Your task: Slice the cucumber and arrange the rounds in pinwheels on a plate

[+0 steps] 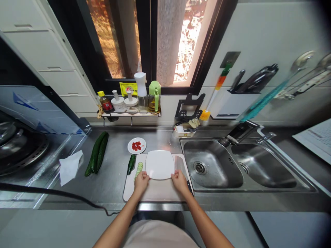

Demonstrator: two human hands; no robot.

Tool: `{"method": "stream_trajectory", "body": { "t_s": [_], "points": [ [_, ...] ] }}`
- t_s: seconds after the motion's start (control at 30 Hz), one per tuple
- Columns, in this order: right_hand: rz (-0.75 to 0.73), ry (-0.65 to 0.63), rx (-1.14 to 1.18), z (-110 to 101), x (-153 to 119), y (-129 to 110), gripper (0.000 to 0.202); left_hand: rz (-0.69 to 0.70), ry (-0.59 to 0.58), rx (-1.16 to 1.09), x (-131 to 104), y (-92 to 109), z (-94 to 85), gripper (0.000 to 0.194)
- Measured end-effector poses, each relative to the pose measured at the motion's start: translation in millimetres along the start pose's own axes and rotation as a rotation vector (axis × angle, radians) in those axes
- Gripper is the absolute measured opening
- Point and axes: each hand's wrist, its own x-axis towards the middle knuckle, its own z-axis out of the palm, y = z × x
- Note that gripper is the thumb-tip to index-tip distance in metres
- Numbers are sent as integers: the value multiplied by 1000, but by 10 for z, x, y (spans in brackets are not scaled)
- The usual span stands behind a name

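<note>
A white square plate (160, 164) is held by both hands over a white cutting board (160, 193). My left hand (141, 181) pinches the plate's near left corner, and my right hand (179, 179) grips the near right corner. Green cucumber slices (139, 168) lie in a row beside my left hand, with a cut cucumber piece (131, 164) to their left. On the board's right side rests a knife (180, 164), its handle partly hidden by my right hand and wrist. Behind the board, a small round plate (130, 146) holds chopped red pieces.
Whole cucumbers (97, 153) and a white paper (70, 167) lie at the left. A double sink (212, 168) is at the right. Bottles and jars stand on a rack (131, 114) below the window. A black cable (77, 197) crosses the front left.
</note>
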Motion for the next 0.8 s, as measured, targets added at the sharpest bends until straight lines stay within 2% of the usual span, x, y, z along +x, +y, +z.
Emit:
{"method": "stream_trajectory", "body": {
  "t_s": [0.13,0.27,0.57,0.8],
  "points": [
    [28,11,14,56,-239,82,11,8,-34,-70,-204,-144,-26,7],
    [25,17,14,70,-359,84,11,-7,-34,-63,-294,-206,-47,6],
    [57,11,-27,135,-456,83,10,-16,-24,-13,-344,-313,-89,9],
    [109,-37,-89,141,-495,87,12,-15,-21,90,-395,-281,-146,9]
  ]
}}
